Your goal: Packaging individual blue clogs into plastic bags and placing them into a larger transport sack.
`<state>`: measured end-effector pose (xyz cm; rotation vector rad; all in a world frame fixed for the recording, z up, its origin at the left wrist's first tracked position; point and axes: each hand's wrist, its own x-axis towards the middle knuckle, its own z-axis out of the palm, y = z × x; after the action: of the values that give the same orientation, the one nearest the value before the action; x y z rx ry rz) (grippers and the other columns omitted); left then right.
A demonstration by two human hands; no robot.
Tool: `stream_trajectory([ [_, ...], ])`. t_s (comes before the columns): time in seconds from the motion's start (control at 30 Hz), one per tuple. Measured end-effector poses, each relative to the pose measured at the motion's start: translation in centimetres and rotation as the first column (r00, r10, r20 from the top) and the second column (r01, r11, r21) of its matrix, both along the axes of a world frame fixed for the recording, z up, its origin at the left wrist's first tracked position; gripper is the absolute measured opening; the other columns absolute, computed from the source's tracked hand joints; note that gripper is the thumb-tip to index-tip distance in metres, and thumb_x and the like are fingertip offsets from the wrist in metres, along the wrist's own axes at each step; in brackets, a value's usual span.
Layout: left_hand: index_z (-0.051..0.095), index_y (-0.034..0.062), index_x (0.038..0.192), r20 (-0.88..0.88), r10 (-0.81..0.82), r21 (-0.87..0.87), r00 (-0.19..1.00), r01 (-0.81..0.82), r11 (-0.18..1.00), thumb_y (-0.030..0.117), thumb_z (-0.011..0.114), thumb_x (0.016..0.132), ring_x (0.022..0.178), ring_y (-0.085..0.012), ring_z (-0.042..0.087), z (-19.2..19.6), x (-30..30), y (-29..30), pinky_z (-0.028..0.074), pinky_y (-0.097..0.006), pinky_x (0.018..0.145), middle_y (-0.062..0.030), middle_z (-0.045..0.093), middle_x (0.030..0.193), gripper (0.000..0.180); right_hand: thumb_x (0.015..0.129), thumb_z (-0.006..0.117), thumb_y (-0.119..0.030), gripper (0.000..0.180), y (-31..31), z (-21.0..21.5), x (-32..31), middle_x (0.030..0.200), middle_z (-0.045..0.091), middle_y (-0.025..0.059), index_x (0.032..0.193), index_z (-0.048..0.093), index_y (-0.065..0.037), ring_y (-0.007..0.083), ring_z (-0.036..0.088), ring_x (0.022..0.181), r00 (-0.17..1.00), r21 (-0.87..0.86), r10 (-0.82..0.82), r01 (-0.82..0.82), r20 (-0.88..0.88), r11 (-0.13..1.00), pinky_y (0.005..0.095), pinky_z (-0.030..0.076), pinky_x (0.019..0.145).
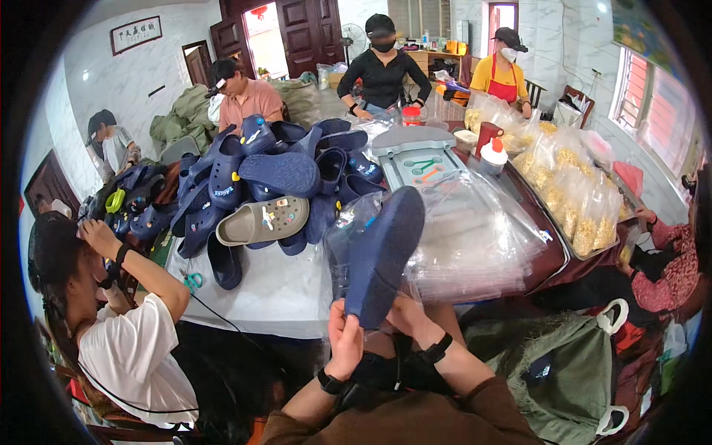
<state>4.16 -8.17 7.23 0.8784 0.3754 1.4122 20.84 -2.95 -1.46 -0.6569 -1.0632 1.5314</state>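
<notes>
A navy clog [387, 248] stands toe-up in front of me, its sole turned toward me. My left hand [345, 343] is closed on its heel end, fingers pinched at the lower left. My right hand [412, 320] is closed at the clog's lower right, by the edge of clear plastic; the clog hides part of its fingers. A clear plastic bag [331, 271] shows beside and behind the clog. Whether the clog is inside it I cannot tell. Beyond is a heap of navy clogs [278, 178] with one taupe clog [265, 220] decorated with charms.
Flat clear bags [475, 252] lie stacked on the table right of the clog, near a grey tray [411, 141]. A white bottle [493, 154] with a red tip stands behind. Filled bags [586, 208] fill a tray at right. Scissors [194, 280] lie left. Several people work around.
</notes>
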Motion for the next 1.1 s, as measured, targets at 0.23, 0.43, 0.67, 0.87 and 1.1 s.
stream_trajectory([
  [0.23,0.052,0.0017,0.115,-0.479,0.219,0.336,0.850,-0.053,0.940,0.010,0.063,0.095,0.104,-0.0201,0.053,-2.0,0.3,1.5,0.043,-0.037,0.094,-0.0099,0.056,0.114,0.025,0.106,0.047,-0.024,0.042,-3.7,5.7,0.0,0.135,0.062,0.0124,0.139,0.051,0.001,0.0262,0.057,0.127,0.828,-0.236,0.091,-0.261,-0.554,0.936,0.0476,0.043,0.111],
  [0.43,0.060,0.0021,0.113,-0.625,0.634,0.753,0.456,0.137,0.644,0.015,0.077,0.081,0.116,-0.0388,0.053,0.9,-1.6,2.0,0.043,-0.048,0.097,-0.0176,0.058,0.121,0.039,0.110,0.040,-0.028,0.044,-4.4,4.9,2.0,0.144,0.054,0.0155,0.142,0.047,0.001,0.0301,0.055,0.129,0.829,-0.239,-0.009,-0.150,-0.559,0.959,0.0481,0.047,0.106],
  [0.67,0.059,0.0033,0.124,-0.552,0.832,0.783,0.051,0.374,0.497,0.032,0.081,0.077,0.122,-0.0379,0.050,-1.5,-1.9,4.6,0.041,-0.052,0.099,-0.0157,0.057,0.125,0.059,0.111,0.031,-0.032,0.054,-7.2,10.0,5.6,0.155,0.025,0.0411,0.150,0.033,0.006,0.0257,0.057,0.104,0.398,-0.101,0.106,-0.467,-0.911,0.879,0.0418,0.047,0.095],
  [0.87,0.061,0.0035,0.128,-0.667,0.735,0.662,-0.122,0.354,0.660,0.036,0.081,0.075,0.125,-0.0407,0.047,-3.6,-1.0,5.4,0.040,-0.049,0.101,-0.0198,0.058,0.125,0.065,0.098,0.055,-0.031,0.066,-14.6,13.6,8.5,0.148,0.046,0.0317,0.145,0.039,0.014,0.0294,0.062,0.110,0.938,-0.465,-0.230,0.088,-0.258,0.881,0.0335,0.048,0.099],
  [1.1,0.072,0.0080,0.096,-0.591,0.795,0.802,0.140,0.212,0.558,0.025,0.079,0.076,0.095,-0.0298,0.059,-2.8,-0.9,6.5,0.041,-0.042,0.086,-0.0083,0.065,0.093,0.026,0.064,0.082,-0.013,0.101,-19.3,15.6,14.7,0.148,0.052,0.0203,0.151,0.037,0.010,0.0259,0.050,0.135,0.980,-0.170,0.085,-0.054,0.180,0.984,0.0346,0.032,0.116],
])
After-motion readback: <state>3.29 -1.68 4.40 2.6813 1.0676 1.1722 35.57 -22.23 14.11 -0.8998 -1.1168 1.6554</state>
